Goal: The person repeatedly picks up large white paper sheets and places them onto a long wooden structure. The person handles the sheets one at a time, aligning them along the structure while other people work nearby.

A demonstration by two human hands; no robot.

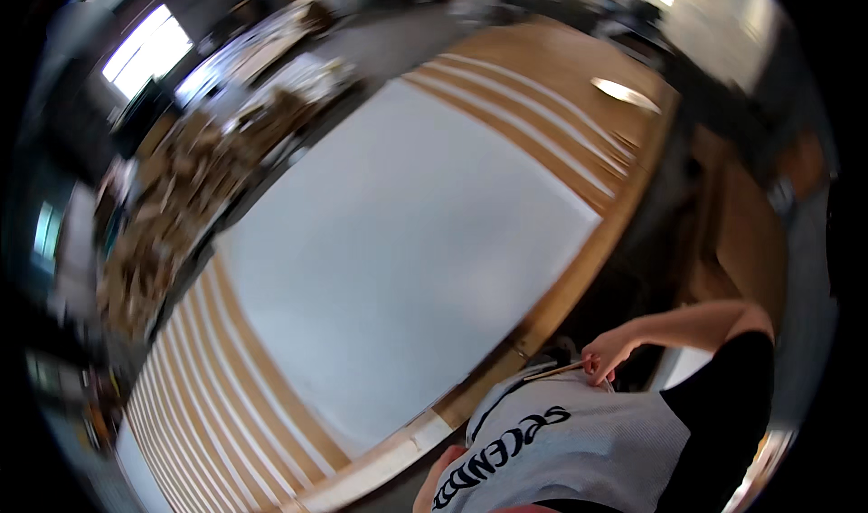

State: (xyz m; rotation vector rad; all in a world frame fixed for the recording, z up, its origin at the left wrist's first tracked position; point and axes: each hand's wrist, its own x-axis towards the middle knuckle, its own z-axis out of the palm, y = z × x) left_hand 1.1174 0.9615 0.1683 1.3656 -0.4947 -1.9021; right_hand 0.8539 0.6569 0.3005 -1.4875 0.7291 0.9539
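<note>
My right hand (604, 354) is at the lower right, pressed close to my grey printed shirt (579, 441), with its fingers closed on a thin wooden stick (553, 370) that looks like a pencil and points left. Only a small patch of my left hand (434, 484) shows at the bottom edge, mostly hidden behind the shirt, so its fingers cannot be read. Both hands are off the big white sheet (398, 251), which lies flat on a wooden table (551, 296) in front of me.
Pale strips (533, 115) lie in parallel on the wood at both ends of the white sheet. A blurred heap of wood offcuts (172, 206) sits beyond the table's far left side. Bright windows (145, 52) show at the upper left.
</note>
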